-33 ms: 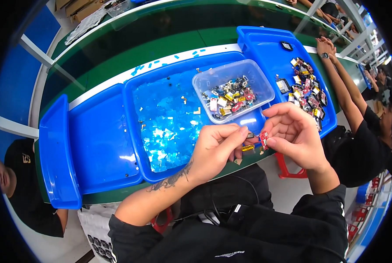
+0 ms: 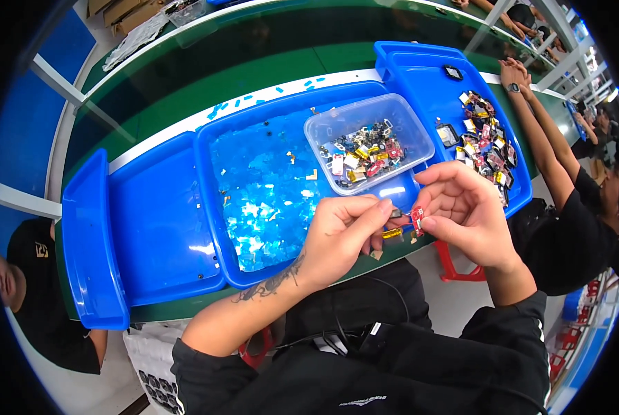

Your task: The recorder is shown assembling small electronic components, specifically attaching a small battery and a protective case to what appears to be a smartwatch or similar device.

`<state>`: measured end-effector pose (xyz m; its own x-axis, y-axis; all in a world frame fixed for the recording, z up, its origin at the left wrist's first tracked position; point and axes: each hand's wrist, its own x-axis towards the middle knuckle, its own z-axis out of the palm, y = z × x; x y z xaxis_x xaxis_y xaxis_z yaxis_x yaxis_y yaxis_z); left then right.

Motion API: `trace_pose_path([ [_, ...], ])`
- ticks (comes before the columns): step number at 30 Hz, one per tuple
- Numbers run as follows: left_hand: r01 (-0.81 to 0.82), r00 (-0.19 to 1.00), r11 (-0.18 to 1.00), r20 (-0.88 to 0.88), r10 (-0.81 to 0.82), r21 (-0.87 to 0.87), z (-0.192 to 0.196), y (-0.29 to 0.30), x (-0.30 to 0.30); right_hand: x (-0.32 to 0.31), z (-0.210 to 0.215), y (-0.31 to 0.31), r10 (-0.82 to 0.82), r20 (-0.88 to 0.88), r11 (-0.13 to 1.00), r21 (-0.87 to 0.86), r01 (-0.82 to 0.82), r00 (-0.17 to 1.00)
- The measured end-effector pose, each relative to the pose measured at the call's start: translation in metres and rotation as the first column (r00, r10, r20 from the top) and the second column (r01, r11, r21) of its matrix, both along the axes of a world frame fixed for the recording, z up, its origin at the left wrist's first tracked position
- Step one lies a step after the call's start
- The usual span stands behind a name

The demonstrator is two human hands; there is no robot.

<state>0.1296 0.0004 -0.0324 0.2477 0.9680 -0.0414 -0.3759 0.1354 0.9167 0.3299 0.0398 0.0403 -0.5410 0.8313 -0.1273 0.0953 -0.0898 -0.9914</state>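
Over the front edge of the bench my two hands meet. My right hand (image 2: 465, 214) is closed, with a small red circuit board (image 2: 417, 218) pinched between thumb and fingers. My left hand (image 2: 344, 232) is closed too, thumb against forefinger, on a small dark part (image 2: 396, 214) close beside the board. Most of that part is hidden by the fingertips. Just below the left fingertips shows a yellow-taped piece (image 2: 392, 234); whether it is attached to the board I cannot tell. Behind the hands stands a clear plastic box (image 2: 316, 149) of mixed small electronic parts.
The clear box rests on a blue tray (image 2: 209, 200) strewn with shiny blue film pieces. Another blue tray (image 2: 427, 76) at right holds a heap of small electronic assemblies (image 2: 486, 138). More blue trays (image 2: 157, 207) lie left. A co-worker's forearms (image 2: 544, 138) rest at far right.
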Motion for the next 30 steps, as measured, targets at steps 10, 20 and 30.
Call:
trace_pose_path([
  [10,0.023,0.998,0.997,0.054,-0.019,-0.071,-0.002,0.002,-0.002,0.000,-0.004,0.001,-0.022,-0.021,1.000,-0.012,0.022,1.000],
  [20,-0.007,1.000,0.999,0.030,0.009,-0.051,0.003,0.000,0.001,0.003,-0.006,0.002,-0.036,-0.047,0.998,-0.058,0.033,0.998],
  [30,-0.038,0.999,0.999,0.017,0.038,-0.003,0.001,0.000,0.000,0.002,-0.012,-0.002,-0.010,-0.092,0.997,-0.071,0.004,0.996],
])
